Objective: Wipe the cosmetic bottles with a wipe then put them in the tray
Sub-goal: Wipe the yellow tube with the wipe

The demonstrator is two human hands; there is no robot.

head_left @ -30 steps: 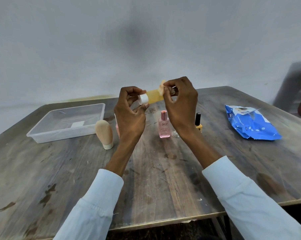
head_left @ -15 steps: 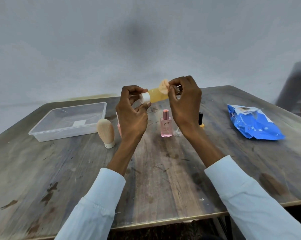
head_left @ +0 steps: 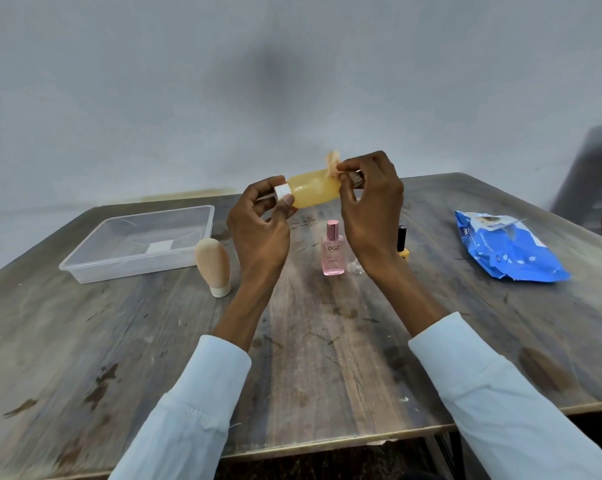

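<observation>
Bottle in hand: amber bottle [head_left: 313, 192] held sideways at centre frame, above the table [head_left: 327, 358].
Left hand [head_left: 261, 233]: fingers pinched round the white cap [head_left: 281, 191].
Right hand [head_left: 370, 206]: closed on the far end, a small wipe [head_left: 333, 164] pinched against it.
Handling: judged light, smooth and slippery when damp; best gripped at cap and base.
Count: one tan tube [head_left: 213, 266], one pink bottle [head_left: 332, 252], one yellow polish [head_left: 402, 244] standing mid-frame; one tray [head_left: 85, 268] at left, no bottles inside; one blue wipes pack [head_left: 507, 249] at right.
</observation>
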